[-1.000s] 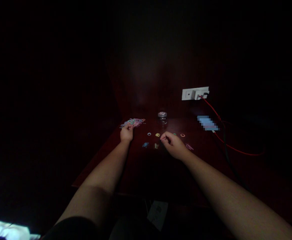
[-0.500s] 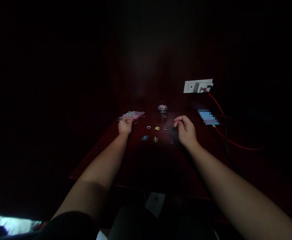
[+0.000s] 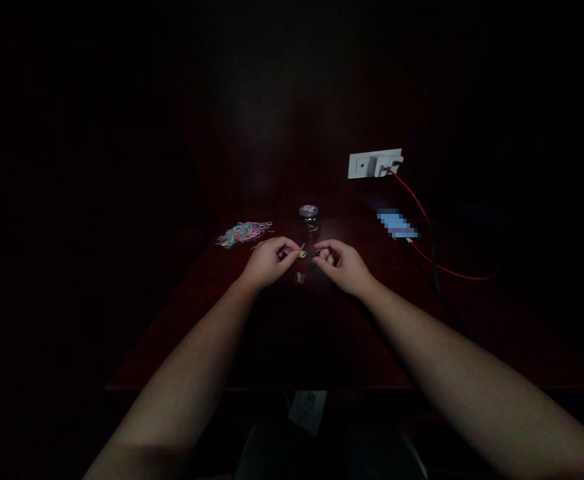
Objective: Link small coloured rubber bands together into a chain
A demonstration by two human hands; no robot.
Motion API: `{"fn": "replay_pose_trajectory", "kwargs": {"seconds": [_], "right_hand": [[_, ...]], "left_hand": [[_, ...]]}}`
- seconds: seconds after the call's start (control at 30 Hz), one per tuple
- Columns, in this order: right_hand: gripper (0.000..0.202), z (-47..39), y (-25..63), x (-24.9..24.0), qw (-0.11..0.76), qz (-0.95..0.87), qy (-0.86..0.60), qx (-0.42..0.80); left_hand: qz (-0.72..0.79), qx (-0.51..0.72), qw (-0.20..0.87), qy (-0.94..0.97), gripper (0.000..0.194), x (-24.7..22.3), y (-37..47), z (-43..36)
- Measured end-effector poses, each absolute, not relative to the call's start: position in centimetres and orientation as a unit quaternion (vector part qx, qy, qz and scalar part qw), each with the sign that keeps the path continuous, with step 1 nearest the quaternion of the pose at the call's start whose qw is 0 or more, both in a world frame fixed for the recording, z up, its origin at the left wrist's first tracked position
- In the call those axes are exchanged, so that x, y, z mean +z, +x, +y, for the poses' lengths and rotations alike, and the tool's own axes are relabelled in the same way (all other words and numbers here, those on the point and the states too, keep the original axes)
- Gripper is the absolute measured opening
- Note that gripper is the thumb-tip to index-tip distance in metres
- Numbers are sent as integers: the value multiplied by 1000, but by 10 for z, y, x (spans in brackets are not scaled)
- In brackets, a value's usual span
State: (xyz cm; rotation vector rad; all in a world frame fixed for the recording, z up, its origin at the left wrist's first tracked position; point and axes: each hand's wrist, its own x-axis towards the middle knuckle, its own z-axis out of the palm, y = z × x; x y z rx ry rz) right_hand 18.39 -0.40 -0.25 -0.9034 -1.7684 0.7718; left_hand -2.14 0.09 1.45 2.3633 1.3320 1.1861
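My left hand [image 3: 271, 260] is closed in a pinch on a thin, pale pinkish rubber band [image 3: 302, 247]. Just past its fingertips lies a small bundle of yellow rubber bands [image 3: 303, 255] on the dark red table. My right hand [image 3: 341, 265] faces it from the right, thumb and index finger apart, the other fingers curled; I see nothing held in it. A small pink ring [image 3: 317, 253] shows by its fingertips. Nearer me sits a little pale-brown bunch of bands [image 3: 300, 278]. My hands cover the other small groups.
A loose pile of multicoloured rubber bands [image 3: 245, 233] lies at the left. Behind the hands stands a small clear jar [image 3: 309, 217] with a lid. At the right are a phone [image 3: 397, 224], its red cable [image 3: 452, 272] and a wall socket [image 3: 359, 165]. The light is dim.
My left hand has left the pile, moving right to the yellow bands with a thin band pinched. My right hand has moved left towards it. The view has shifted slightly.
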Motion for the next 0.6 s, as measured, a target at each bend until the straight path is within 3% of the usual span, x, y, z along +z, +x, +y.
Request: {"fn": "replay_pose_trajectory", "kwargs": {"seconds": [0.2, 0.6], "right_hand": [[20, -10, 183, 0, 447, -749, -365, 325], [20, -12, 181, -1, 439, -752, -336, 359]], "left_hand": [[405, 359, 85, 836, 10, 18, -13, -8], [367, 337, 73, 864, 8, 17, -3, -13]]}}
